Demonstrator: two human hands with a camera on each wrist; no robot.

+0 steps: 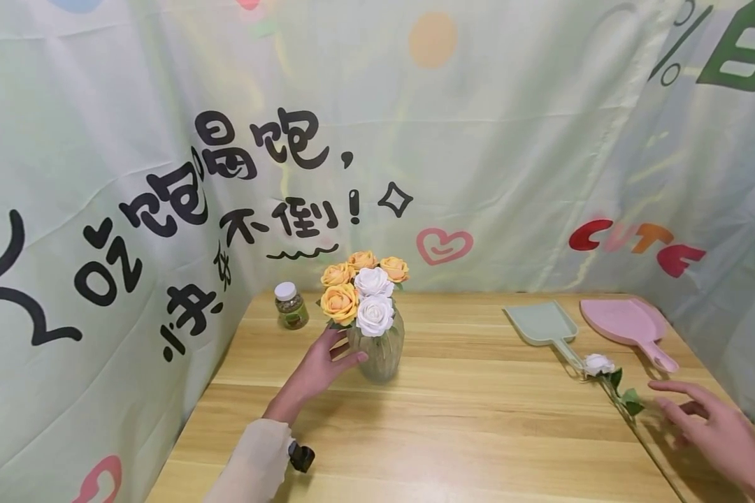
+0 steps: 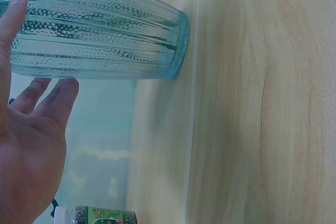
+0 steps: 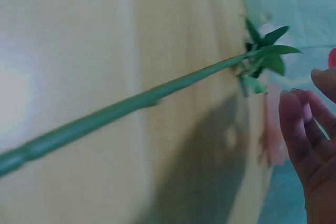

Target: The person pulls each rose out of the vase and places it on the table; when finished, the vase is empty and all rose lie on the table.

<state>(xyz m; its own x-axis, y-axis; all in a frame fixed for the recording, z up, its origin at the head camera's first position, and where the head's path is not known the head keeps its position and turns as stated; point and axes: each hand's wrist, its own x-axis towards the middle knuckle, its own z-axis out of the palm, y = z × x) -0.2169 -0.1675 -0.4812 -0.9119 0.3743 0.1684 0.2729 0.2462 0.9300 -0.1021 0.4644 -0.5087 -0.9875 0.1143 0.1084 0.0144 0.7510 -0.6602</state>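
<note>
A ribbed glass vase [image 1: 379, 356] stands upright with several orange roses [image 1: 340, 302] and two white roses [image 1: 375, 314] in it. My left hand [image 1: 327, 360] is at the vase's left side, thumb stretched across the near glass. In the left wrist view, the fingertips [image 2: 68, 83] come right up to the glass wall. A single white rose [image 1: 600, 364] with a long green stem [image 3: 131, 103] lies along the right side of the table. My right hand [image 1: 707, 426] hovers right of its stem, fingers loosely bent and holding nothing.
Behind the vase to the left stands a small jar [image 1: 291, 307] with a white lid. At the back right lie a pale green dustpan [image 1: 544, 321] and a pink dustpan [image 1: 626, 321]; the rose's head overlaps the green one's handle. Printed cloth [image 1: 509, 140] hangs around the wooden table [image 1: 453, 433].
</note>
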